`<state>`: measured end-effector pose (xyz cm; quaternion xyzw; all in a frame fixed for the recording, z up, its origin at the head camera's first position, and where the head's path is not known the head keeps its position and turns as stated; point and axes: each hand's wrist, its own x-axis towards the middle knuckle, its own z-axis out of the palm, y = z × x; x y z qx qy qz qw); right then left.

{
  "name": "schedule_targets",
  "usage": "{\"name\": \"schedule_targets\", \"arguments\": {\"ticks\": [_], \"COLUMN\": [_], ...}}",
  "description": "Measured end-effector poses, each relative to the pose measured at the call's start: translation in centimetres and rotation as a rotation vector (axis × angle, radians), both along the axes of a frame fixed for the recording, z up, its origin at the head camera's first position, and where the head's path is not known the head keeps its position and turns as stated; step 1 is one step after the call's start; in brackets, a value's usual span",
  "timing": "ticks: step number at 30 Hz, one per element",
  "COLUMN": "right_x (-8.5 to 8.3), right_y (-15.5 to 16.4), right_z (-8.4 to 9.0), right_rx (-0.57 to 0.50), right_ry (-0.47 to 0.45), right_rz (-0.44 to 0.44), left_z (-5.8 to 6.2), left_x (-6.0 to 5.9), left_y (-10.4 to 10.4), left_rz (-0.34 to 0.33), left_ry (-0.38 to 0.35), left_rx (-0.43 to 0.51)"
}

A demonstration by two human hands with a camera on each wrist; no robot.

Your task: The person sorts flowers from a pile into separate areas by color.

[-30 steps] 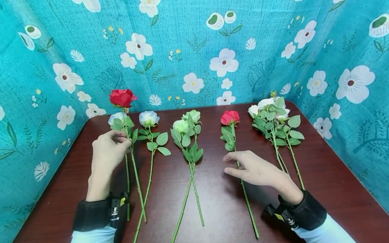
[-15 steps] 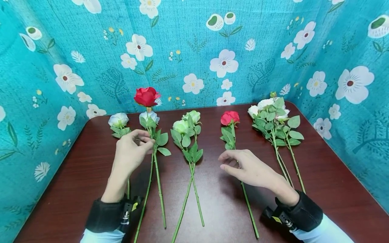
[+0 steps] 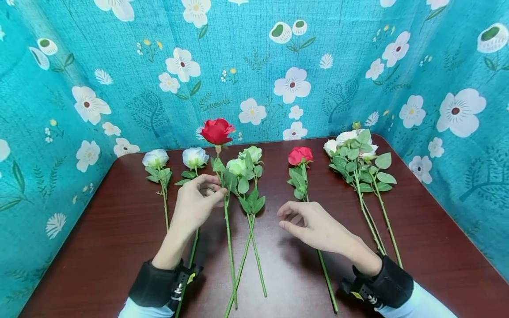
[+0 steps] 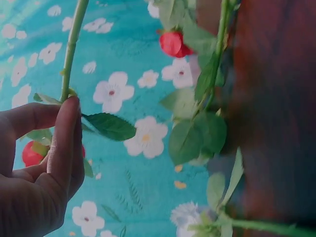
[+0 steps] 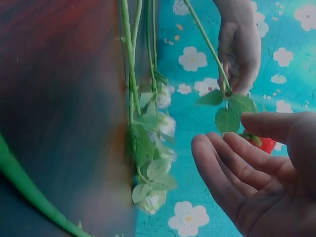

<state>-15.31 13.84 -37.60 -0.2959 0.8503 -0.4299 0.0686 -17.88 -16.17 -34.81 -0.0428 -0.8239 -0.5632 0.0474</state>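
Observation:
A long-stemmed red rose [image 3: 217,131] is pinched by its stem, just under the leaves, between the thumb and fingers of my left hand [image 3: 198,201]. It stands nearly upright, its bloom in front of the curtain. The left wrist view shows the fingertips around the green stem [image 4: 71,49]. My right hand [image 3: 318,226] hovers over the stem of a second red rose [image 3: 300,156] that lies on the table. Its fingers are loosely bent with nothing between them, as the right wrist view of that hand [image 5: 266,177] confirms.
Two pale blue roses [image 3: 155,158] lie at the left of the dark wooden table [image 3: 99,265]. Two light green roses [image 3: 237,166] with crossed stems lie mid-table. Several white roses [image 3: 347,137] are bunched at the right. A blue flowered curtain [image 3: 254,57] closes off the back and sides.
My left hand has carried the red rose rightward, from over the leftmost blue rose, past the second, to beside the green roses. My right hand has shifted slightly left and toward me.

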Motion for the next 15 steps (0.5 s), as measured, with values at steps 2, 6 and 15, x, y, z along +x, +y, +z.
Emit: {"name": "schedule_targets", "arguments": {"ticks": [2, 6, 15], "right_x": [0.1, 0.3, 0.5], "right_y": [-0.2, -0.5, -1.0], "right_z": [-0.1, -0.2, -0.3], "right_rx": [-0.003, -0.016, -0.045], "right_ry": [-0.004, -0.030, -0.101], "right_rz": [0.012, 0.025, 0.046], "left_z": [-0.2, -0.6, -1.0], "left_x": [0.1, 0.4, 0.9], "left_y": [0.5, 1.5, 3.5], "left_rz": [-0.018, -0.067, -0.157], "left_ry": [-0.004, -0.012, -0.025], "left_rx": [0.032, 0.076, 0.184]}}
